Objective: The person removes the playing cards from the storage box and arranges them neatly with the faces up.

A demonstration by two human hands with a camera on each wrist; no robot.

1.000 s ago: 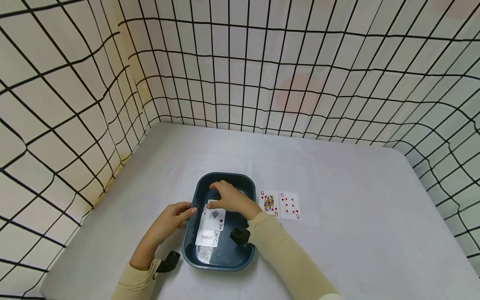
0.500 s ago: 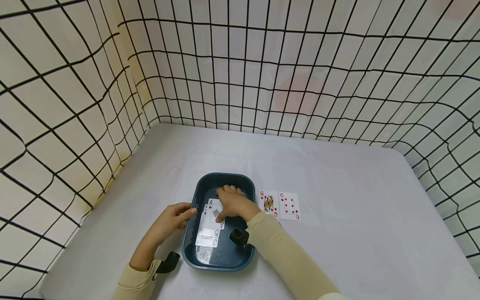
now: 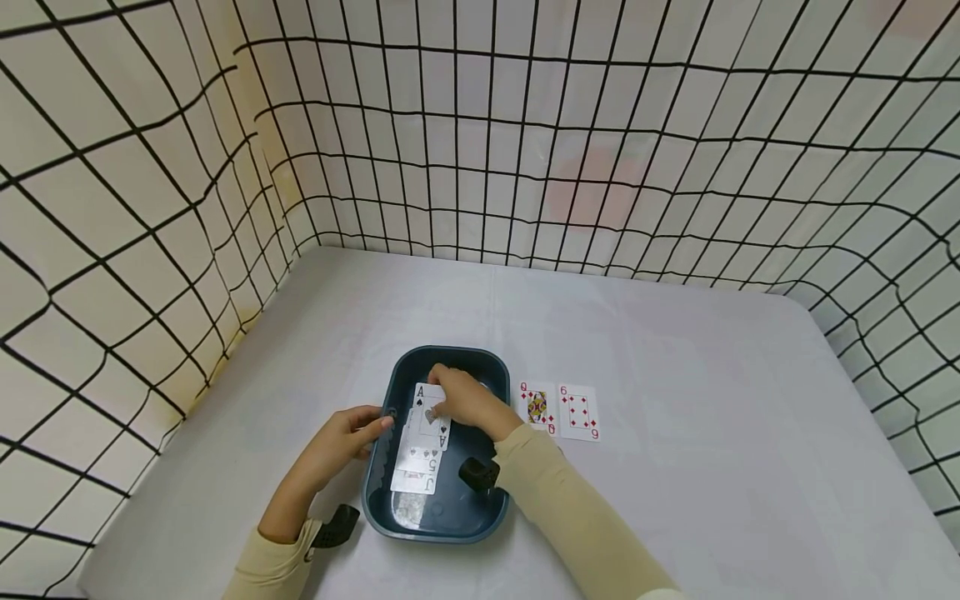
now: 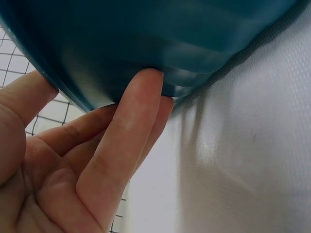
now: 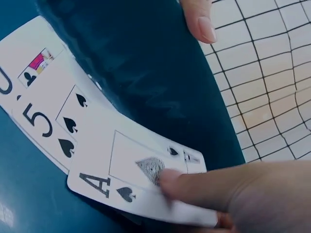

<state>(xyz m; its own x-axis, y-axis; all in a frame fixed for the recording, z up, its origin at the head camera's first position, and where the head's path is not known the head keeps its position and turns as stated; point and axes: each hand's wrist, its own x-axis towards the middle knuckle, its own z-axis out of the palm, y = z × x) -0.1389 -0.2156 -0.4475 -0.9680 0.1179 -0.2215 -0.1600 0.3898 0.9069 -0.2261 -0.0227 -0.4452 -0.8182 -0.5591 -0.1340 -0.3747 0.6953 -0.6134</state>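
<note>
Head: tray (image 3: pixel 453 508) on desk (image 3: pixel 690 417); your L hand (image 3: pixel 347 440) pinches its left rim. Inside, ace of spades (image 3: pixel 428 428) at far end, overlapping 5 of spades (image 3: pixel 418 460), then J (image 3: pixel 411 483) nearest you. Your R hand (image 3: pixel 474 405) has the ace. On desk, right of tray: Q of diamonds (image 3: pixel 537 407), 6 of diamonds (image 3: pixel 579 412).

L wrist: your thumb over rim, fingers against outer wall; brace adeq.

R wrist: your thumb clamps ace's face, fingers mostly hidden beneath; card bows. Rec. lighter pinch, so 5 isn't dragged.
</note>
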